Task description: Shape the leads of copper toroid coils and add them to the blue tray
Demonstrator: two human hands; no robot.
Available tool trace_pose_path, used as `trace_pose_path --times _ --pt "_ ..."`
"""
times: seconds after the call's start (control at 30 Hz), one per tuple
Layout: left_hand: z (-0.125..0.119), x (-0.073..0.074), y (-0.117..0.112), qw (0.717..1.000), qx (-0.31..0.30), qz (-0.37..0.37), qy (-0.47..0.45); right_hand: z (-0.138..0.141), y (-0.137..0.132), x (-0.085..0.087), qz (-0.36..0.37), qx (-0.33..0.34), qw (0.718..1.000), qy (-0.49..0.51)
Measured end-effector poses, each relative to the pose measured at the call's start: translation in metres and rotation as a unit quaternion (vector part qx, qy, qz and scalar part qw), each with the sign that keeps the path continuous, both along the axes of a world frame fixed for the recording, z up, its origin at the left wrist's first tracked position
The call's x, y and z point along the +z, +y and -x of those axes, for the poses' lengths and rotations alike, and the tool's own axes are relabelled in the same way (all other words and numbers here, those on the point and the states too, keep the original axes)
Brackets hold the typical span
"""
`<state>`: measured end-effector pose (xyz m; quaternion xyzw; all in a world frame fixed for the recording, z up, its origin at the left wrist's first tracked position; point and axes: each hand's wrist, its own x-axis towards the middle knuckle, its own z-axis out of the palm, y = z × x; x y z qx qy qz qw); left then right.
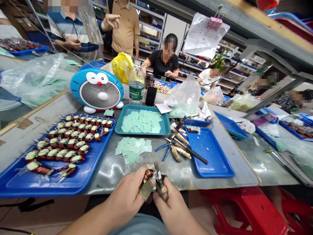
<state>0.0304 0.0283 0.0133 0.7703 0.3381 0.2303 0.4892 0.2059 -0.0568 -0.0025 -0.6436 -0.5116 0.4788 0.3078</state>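
My left hand is closed round a small copper-wound coil, pinched at the table's near edge with a taped thumb. My right hand grips a small hand tool with a wrapped handle, its metal tip pointing up right beside the coil. Just beyond my hands lies a loose pile of pale green square cards. Further left, a blue tray holds several rows of similar coils.
A teal tray holds more green cards. An empty blue tray sits right, with pliers and tools beside it. A blue cartoon fan, water bottle and plastic bags stand behind. Other people work beyond. Red stool lower right.
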Motion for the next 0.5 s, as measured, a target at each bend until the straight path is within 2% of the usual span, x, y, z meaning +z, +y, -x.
trace_pose_path --times 0.17,0.33,0.5 --pt "-0.001 0.002 0.000 0.995 0.028 0.093 -0.007 0.000 0.003 0.001 -0.013 0.020 0.999 0.049" --pt "-0.004 0.002 -0.005 0.998 0.055 0.036 0.005 0.003 -0.002 -0.007 -0.045 0.015 0.999 0.023" --pt "0.001 0.003 -0.008 0.997 0.045 0.063 -0.019 0.004 -0.002 -0.007 -0.035 0.021 0.999 -0.002"
